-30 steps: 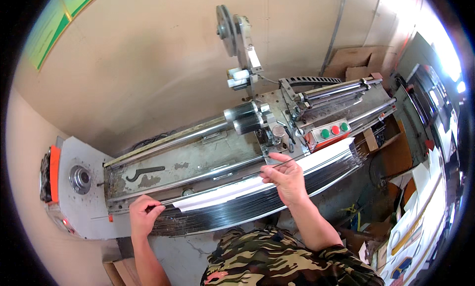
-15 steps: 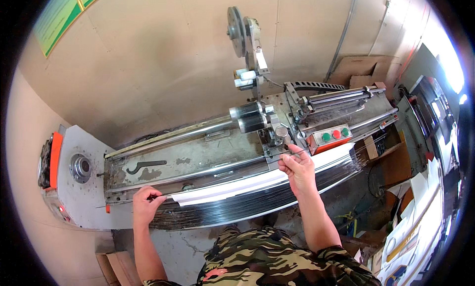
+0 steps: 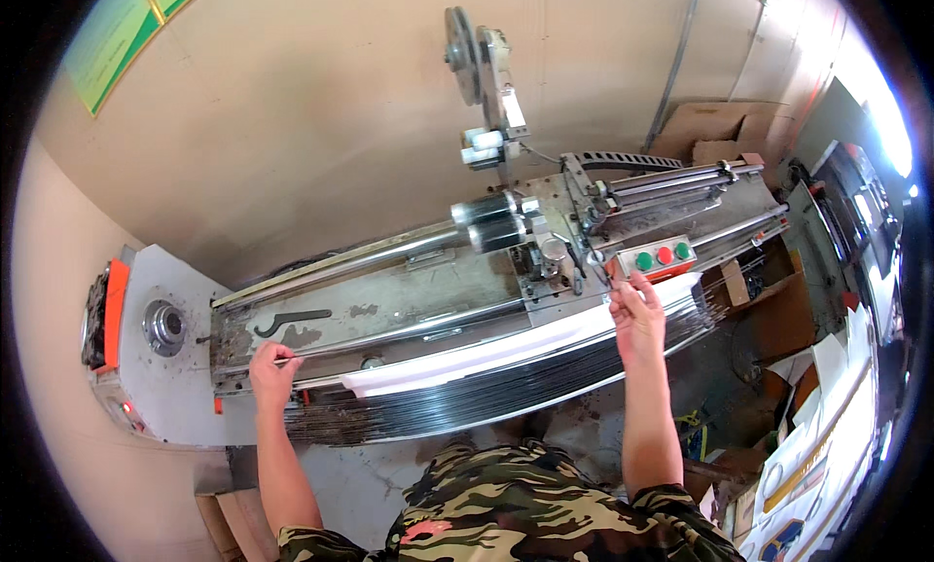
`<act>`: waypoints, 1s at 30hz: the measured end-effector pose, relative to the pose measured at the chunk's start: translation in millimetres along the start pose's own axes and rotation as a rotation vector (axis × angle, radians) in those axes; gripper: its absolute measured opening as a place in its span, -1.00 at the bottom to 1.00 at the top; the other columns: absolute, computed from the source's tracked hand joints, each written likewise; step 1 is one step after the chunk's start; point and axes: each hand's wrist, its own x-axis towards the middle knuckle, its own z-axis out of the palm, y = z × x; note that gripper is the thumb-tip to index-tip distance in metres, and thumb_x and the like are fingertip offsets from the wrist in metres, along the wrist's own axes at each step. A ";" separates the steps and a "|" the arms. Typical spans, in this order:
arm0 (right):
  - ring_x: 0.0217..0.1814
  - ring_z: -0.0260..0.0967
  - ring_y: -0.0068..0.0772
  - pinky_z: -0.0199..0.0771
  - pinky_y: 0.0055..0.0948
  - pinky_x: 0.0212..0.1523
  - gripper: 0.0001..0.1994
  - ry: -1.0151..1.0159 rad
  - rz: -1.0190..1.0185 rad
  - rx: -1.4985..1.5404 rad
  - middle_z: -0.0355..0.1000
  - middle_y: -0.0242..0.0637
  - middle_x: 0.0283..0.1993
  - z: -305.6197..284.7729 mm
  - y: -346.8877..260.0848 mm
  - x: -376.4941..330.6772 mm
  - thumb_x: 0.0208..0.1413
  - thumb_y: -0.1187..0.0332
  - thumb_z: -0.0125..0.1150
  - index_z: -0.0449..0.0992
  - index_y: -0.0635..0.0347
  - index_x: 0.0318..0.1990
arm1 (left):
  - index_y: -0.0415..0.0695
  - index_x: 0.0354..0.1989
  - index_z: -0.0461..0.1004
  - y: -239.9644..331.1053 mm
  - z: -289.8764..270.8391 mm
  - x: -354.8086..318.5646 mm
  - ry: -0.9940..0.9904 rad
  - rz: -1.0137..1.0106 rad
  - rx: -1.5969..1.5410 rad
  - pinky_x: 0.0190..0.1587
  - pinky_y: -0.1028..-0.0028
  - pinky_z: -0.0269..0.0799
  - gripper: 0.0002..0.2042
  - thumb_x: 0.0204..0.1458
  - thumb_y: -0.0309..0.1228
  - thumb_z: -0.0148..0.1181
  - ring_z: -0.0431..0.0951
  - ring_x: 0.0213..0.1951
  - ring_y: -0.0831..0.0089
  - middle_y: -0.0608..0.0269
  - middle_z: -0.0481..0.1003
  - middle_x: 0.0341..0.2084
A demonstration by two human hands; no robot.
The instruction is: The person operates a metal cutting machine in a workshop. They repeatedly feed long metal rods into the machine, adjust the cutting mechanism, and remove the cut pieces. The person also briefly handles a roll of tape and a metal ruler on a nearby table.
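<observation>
My left hand (image 3: 271, 372) is closed in a pinch on the dark end of a thin metal rod (image 3: 283, 361), over the front rail near the machine's left end. Fingers pinched, my right hand (image 3: 638, 321) is just below the push-button box, seemingly on the same rod; its middle is hard to pick out against the machine. Below and between my hands, a bundle of long thin dark rods (image 3: 486, 398) lies along the machine's front. A white sheet (image 3: 467, 360) runs along the bundle's upper side.
The long machine bed (image 3: 389, 304) carries a dark hook spanner (image 3: 292, 319). Mid-machine stands a carriage with black rollers (image 3: 488, 221) and a wheel (image 3: 463, 56) on an arm. A box with green and red buttons (image 3: 664, 257) sits right. Cardboard (image 3: 725, 129) leans against the wall.
My right hand has moved right, from beside the carriage to below the button box. My left hand has shifted slightly left and up, toward the front rail. Both stay pinched.
</observation>
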 end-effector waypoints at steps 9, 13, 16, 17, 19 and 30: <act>-0.23 0.50 -0.54 0.56 -0.57 -0.22 -0.63 -0.072 0.088 0.001 0.52 -0.32 -0.17 10.4 11.0 -2.7 0.18 0.51 0.25 0.42 0.22 0.14 | -0.22 -0.48 0.42 4.3 -59.7 2.2 0.156 0.036 0.096 -0.23 0.31 0.39 -0.74 -0.32 -0.65 0.41 0.49 -0.33 0.15 0.14 0.45 -0.45; -0.22 0.52 -0.45 0.60 -0.53 -0.22 -0.56 -0.083 0.119 0.008 0.53 -0.19 -0.15 16.1 16.8 -2.7 0.16 0.54 0.25 0.32 0.26 0.19 | -0.21 -0.47 0.42 -2.7 -66.3 -1.9 0.169 0.035 0.118 -0.23 0.30 0.38 -0.74 -0.33 -0.64 0.41 0.48 -0.33 0.14 0.14 0.44 -0.45; -0.22 0.52 -0.46 0.59 -0.54 -0.23 -0.55 -0.081 0.142 0.014 0.53 -0.19 -0.15 20.5 20.5 -3.2 0.15 0.55 0.25 0.31 0.26 0.20 | -0.21 -0.47 0.42 -7.5 -67.6 -4.4 0.184 0.019 0.127 -0.24 0.29 0.38 -0.73 -0.34 -0.63 0.41 0.47 -0.33 0.13 0.14 0.43 -0.46; -0.22 0.52 -0.46 0.59 -0.54 -0.23 -0.55 -0.078 0.148 0.016 0.53 -0.19 -0.15 21.6 21.0 -2.7 0.15 0.55 0.25 0.31 0.26 0.20 | -0.21 -0.47 0.42 -9.0 -67.7 -4.4 0.189 0.012 0.131 -0.24 0.28 0.38 -0.73 -0.34 -0.63 0.41 0.47 -0.33 0.13 0.14 0.43 -0.46; -0.22 0.52 -0.46 0.59 -0.54 -0.24 -0.54 -0.087 0.152 0.016 0.53 -0.18 -0.14 23.8 20.7 -3.2 0.15 0.56 0.25 0.31 0.26 0.20 | -0.21 -0.48 0.42 -13.6 -66.3 -6.8 0.200 0.009 0.141 -0.23 0.28 0.38 -0.73 -0.34 -0.63 0.41 0.47 -0.32 0.13 0.14 0.43 -0.45; -0.24 0.52 -0.42 0.59 -0.51 -0.24 -0.52 -0.119 0.134 0.053 0.52 -0.14 -0.13 24.8 17.4 -4.3 0.14 0.57 0.26 0.29 0.32 0.20 | -0.22 -0.49 0.41 -15.5 -58.3 -5.6 0.153 0.007 0.165 -0.21 0.26 0.38 -0.73 -0.35 -0.63 0.41 0.47 -0.31 0.12 0.14 0.42 -0.44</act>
